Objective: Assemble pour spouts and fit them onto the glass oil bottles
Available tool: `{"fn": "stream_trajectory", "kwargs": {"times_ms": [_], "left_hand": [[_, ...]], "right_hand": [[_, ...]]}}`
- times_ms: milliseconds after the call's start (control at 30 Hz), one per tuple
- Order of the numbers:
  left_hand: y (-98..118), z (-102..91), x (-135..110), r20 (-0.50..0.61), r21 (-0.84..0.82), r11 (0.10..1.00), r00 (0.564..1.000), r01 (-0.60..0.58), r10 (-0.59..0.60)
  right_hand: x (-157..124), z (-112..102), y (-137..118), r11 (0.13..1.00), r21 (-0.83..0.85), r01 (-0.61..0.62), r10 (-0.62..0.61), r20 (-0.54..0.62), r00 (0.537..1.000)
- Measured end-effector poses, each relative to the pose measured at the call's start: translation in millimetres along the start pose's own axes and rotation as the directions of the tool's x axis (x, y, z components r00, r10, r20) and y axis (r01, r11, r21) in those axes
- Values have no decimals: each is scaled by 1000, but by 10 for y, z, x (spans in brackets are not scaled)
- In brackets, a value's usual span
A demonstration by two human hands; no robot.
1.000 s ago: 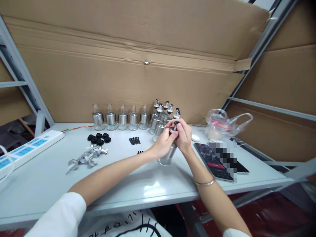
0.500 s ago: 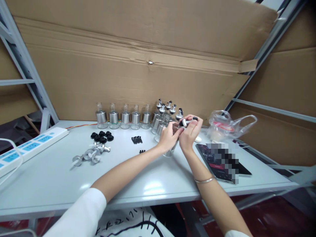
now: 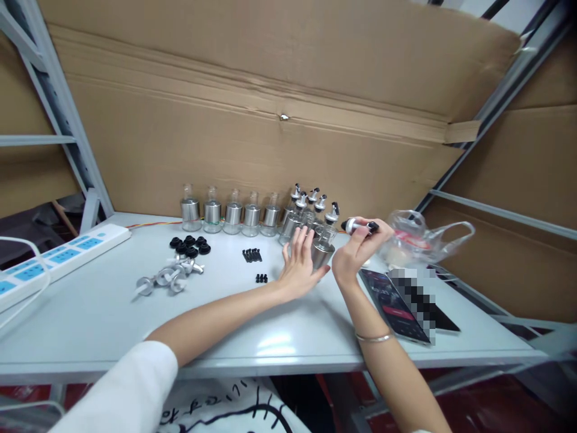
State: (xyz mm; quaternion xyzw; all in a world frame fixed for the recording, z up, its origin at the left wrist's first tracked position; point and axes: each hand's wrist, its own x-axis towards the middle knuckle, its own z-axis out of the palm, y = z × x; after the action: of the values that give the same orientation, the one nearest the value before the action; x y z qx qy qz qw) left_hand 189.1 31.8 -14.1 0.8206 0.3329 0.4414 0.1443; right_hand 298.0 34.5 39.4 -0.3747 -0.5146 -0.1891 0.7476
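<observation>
My right hand [image 3: 363,246] grips a pourer spout [image 3: 358,227] with a silver body and black ends, held sideways above the table. The fingers of my left hand [image 3: 300,264] are stretched out and apart. Just beside that hand is a glass bottle [image 3: 322,254] with a silver metal sleeve, leaning slightly; whether the hand touches it I cannot tell. Behind it, bottles fitted with pourer spouts [image 3: 332,213] stand close together, partly hidden by my left hand.
Several sleeved bottles without spouts [image 3: 233,213] line the back. Black stoppers [image 3: 192,245], silver spout parts [image 3: 174,276] and small black pieces [image 3: 251,255] lie left of my hands. A phone [image 3: 392,304] and a plastic bag [image 3: 410,237] lie right; a power strip [image 3: 63,258] lies far left.
My hands have moved apart. The left has loosened and spread its fingers by the bottle, while the right has shifted rightward, still holding the pourer spout. The camera view has shifted slightly.
</observation>
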Motion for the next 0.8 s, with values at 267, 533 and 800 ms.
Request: {"fn": "stream_trajectory", "kwargs": {"times_ms": [267,533,800], "left_hand": [[-78,-1152,-854,-105,-338,927,985,-165,137],[-455,-1664,-1157,-62,-176,958,974,-227,219],[-521,-1611,-1155,82,6,1000,996,-20,19]], "right_hand": [[-344,67,-781,904,387,179,-342,408,847],[-671,345,-1207,828,557,-62,-388,650,654],[-877,350,-1072,817,572,-78,-410,669,620]]}}
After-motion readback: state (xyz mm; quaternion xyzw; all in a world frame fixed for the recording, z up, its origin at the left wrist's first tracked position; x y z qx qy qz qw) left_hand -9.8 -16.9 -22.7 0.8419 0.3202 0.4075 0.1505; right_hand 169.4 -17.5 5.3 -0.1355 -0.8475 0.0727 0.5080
